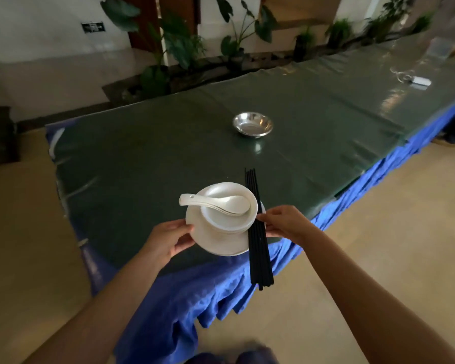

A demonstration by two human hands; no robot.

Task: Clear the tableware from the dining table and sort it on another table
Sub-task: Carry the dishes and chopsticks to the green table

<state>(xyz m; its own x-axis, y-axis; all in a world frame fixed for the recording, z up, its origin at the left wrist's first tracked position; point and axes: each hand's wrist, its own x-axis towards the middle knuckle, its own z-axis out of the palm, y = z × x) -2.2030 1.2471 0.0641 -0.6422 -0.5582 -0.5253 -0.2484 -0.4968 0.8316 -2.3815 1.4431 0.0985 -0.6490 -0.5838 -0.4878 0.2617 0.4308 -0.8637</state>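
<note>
Your hands: left hand (168,239) grips the white round ceramic plates (218,241); right hand (281,223) pinches the black chopsticks (259,248).
Hidden: how many stacked white bowls (227,219) you cannot tell.

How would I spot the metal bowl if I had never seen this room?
Find the long table under a dark green cover. The metal bowl sits alone near its middle, beyond the white dishes held in both hands. It is the only shiny silver piece.

Potted plants (179,46), beige floor (378,232)
</note>
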